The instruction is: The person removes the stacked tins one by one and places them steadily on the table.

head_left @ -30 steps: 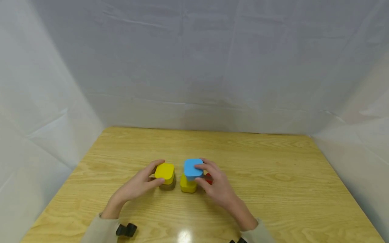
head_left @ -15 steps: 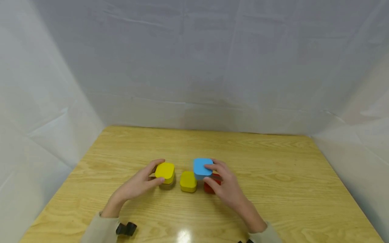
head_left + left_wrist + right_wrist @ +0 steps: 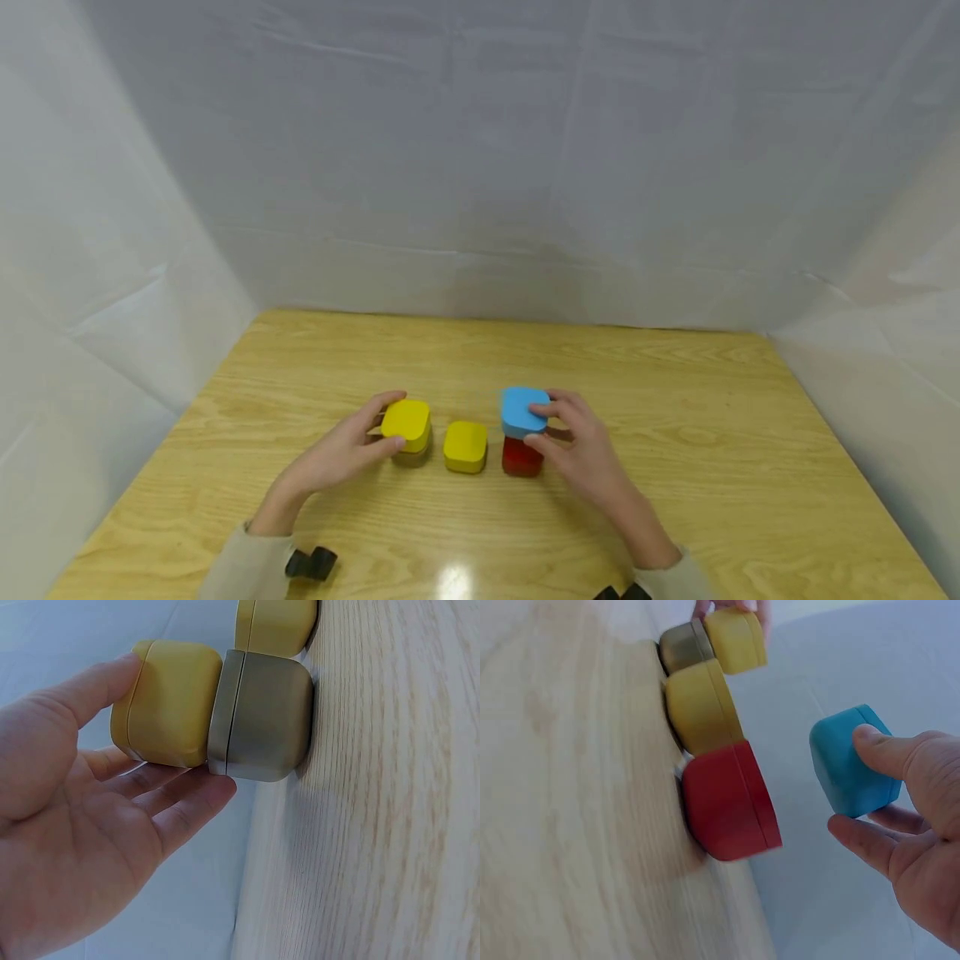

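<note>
Between thumb and fingers, my left hand (image 3: 340, 454) holds a small yellow rounded box with a lid seam (image 3: 406, 423). It sits against the top of a brownish-gold box (image 3: 270, 716), which a lower fingertip also seems to touch in the left wrist view. My right hand (image 3: 585, 454) pinches a blue rounded box (image 3: 523, 411) in the air. Below it stands a red box (image 3: 724, 802) on the table, with a gap between the two in the right wrist view. A second yellow box (image 3: 465, 447) stands on the table between the two pairs.
The wooden table (image 3: 480, 358) ends at a pale cloth backdrop (image 3: 480, 167) at the back and sides. Light sleeves (image 3: 251, 567) and a black wrist mount (image 3: 311, 564) show at the near edge.
My right hand has carried the blue box rightward, from above the middle yellow box to above the red box, uncovering the middle yellow box. My left hand has stayed in place.
</note>
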`<state>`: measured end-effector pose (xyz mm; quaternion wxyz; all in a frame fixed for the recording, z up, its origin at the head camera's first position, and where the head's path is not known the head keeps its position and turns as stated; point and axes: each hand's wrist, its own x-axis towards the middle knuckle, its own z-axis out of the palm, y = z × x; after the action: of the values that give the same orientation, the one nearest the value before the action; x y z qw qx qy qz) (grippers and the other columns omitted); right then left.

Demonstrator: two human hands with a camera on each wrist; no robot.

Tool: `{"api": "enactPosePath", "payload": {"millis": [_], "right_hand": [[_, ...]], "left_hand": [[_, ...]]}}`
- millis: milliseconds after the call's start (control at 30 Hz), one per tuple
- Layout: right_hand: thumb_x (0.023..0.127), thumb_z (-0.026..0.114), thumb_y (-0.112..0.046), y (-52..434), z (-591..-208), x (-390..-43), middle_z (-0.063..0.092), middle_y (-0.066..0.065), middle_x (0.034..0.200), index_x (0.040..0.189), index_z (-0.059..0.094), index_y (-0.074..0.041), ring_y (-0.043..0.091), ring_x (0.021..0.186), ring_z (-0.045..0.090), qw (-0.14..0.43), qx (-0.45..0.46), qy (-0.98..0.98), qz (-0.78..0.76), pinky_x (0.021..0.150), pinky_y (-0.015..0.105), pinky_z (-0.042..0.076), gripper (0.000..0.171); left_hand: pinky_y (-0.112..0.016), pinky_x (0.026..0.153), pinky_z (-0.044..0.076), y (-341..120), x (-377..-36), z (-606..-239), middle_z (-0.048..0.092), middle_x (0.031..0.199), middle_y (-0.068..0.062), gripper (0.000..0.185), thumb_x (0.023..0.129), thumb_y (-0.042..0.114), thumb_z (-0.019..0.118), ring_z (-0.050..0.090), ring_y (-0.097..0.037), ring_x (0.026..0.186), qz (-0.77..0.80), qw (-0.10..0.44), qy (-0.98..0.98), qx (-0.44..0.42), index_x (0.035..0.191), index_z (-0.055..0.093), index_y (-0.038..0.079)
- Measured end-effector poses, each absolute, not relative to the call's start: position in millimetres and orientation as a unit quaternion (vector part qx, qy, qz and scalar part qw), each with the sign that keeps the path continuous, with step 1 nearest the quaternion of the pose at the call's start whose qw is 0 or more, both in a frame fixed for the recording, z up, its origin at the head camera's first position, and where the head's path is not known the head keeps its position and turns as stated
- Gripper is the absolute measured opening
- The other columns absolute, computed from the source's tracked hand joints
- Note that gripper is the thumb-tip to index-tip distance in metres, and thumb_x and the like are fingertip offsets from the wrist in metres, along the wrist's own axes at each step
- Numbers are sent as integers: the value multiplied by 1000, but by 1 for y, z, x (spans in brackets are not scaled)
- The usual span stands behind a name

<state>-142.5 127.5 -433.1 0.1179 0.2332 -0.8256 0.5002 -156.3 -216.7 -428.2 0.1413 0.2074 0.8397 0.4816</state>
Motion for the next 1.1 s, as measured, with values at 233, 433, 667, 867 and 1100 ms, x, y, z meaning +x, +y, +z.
{"api": "enactPosePath", "payload": {"millis": [233,433,667,867,1100], "right_hand": [[80,79,2,145,-430,-149,54,17,129,114,67,-2,37,115,59,88,217,-832,503,82,41,59,36],[80,81,1,159,-428,-151,52,17,131,114,68,-4,38,114,57,51,209,-835,506,81,40,59,37],[79,82,1,172,-424,-153,53,17,128,112,67,-3,36,110,59,28,213,-850,482,79,32,60,36],[79,81,2,181,-421,-153,53,16,121,108,62,-6,36,106,61,1,213,-853,476,75,27,60,36],[81,80,-3,193,-418,-152,50,18,126,125,52,-4,38,109,58,-42,190,-862,468,74,28,60,52]], "left_hand": [[-34,98,51,-219,-155,-426,39,150,-22,70,101,31,60,47,-37,132,478,140,842,208,155,22,6],[-35,99,51,-220,-154,-426,38,151,-22,71,101,31,60,47,-38,132,476,139,844,206,155,22,6],[-39,101,50,-218,-155,-426,37,152,-21,71,101,33,59,46,-38,134,475,137,844,207,155,22,6],[-43,103,48,-218,-155,-426,37,152,-22,70,102,32,58,45,-39,135,472,133,844,215,155,21,5],[-46,104,47,-216,-156,-425,35,153,-21,71,102,32,57,43,-39,136,475,138,842,216,156,20,5]]}}
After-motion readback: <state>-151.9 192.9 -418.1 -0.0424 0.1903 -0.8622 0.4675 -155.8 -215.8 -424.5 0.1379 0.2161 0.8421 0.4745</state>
